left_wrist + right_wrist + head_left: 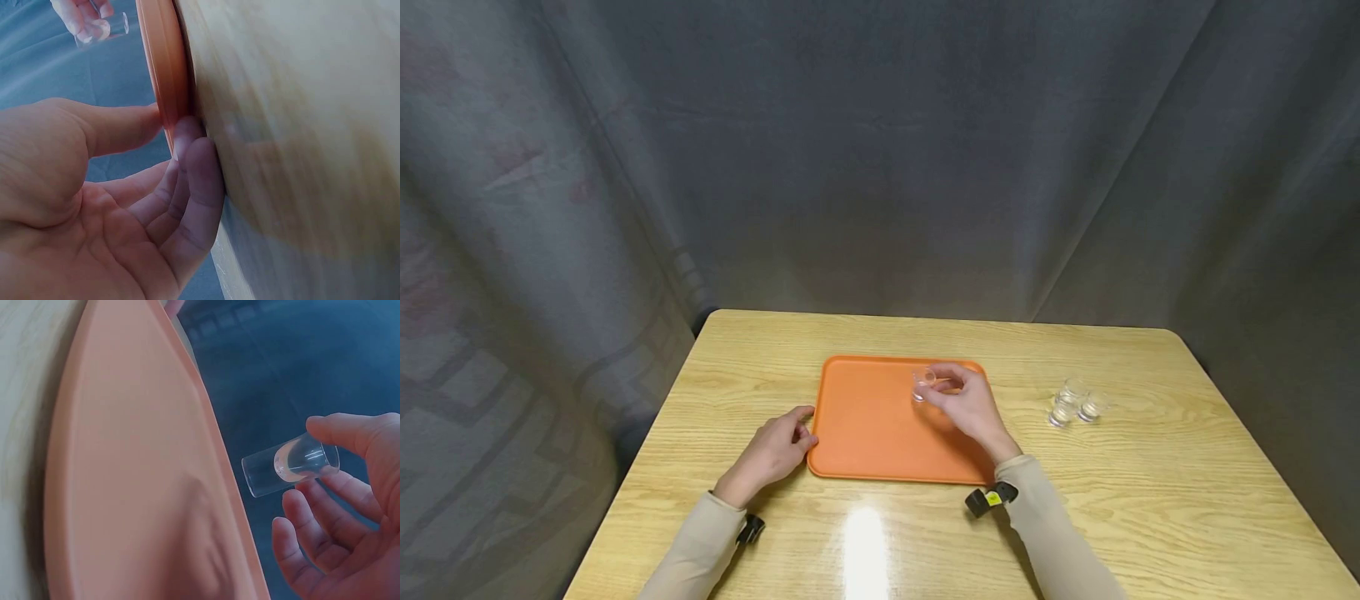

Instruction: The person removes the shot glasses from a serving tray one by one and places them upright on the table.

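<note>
My right hand [964, 406] pinches a small clear shot glass [289, 465] between thumb and fingertips near one end. In the right wrist view the glass's other end points toward the orange tray [131, 437], with a gap between them. The glass [919, 390] is over the right half of the tray [868, 433] in the head view. At the tray's left edge, my left hand [775, 447] holds the rim. The left wrist view has the thumb of this hand [106, 206] on top of the tray rim [165, 62] and the curled fingers at its side and underside.
Three more clear shot glasses stand close together to the right of the tray: a back one [1072, 389], a front one [1060, 413] and a right one [1090, 407]. All is on a light wooden table [1180, 467]. Behind it hangs a grey curtain [880, 167].
</note>
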`<move>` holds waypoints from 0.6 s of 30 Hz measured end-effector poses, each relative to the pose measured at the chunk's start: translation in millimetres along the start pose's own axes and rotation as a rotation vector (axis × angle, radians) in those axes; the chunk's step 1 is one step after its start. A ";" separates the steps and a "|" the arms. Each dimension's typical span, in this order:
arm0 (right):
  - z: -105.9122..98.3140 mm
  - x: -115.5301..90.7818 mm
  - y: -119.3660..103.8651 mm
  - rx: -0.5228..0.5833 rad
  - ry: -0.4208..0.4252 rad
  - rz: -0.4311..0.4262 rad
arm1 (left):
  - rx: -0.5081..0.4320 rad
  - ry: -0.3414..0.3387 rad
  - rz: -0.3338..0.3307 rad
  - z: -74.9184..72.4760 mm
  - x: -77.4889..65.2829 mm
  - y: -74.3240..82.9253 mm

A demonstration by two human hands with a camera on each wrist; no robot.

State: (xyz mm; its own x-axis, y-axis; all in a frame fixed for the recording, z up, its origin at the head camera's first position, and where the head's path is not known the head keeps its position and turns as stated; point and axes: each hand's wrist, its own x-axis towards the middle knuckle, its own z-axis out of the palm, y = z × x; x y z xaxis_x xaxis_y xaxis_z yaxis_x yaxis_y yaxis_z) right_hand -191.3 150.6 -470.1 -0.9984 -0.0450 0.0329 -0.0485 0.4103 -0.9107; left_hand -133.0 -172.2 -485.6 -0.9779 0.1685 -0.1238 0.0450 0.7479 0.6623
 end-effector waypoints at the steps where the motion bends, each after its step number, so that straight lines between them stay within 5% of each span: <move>1: -2.4 -0.6 0.4 -0.003 0.001 -0.001 | 0.000 0.000 -0.001 0.1 0.0 0.0; 18: -41.2 -12.0 13.7 -0.025 0.053 0.040 | -0.001 -0.005 -0.001 -0.8 -0.7 1.6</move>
State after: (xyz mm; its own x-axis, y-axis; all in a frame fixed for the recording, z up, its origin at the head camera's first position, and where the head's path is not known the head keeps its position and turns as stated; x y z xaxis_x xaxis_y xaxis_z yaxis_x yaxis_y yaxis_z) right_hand -181.1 194.3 -466.0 -0.9996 0.0197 0.0193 -0.0089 0.4334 -0.9012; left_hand -132.5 -171.6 -483.9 -0.9768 0.1711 -0.1287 0.0436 0.7473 0.6631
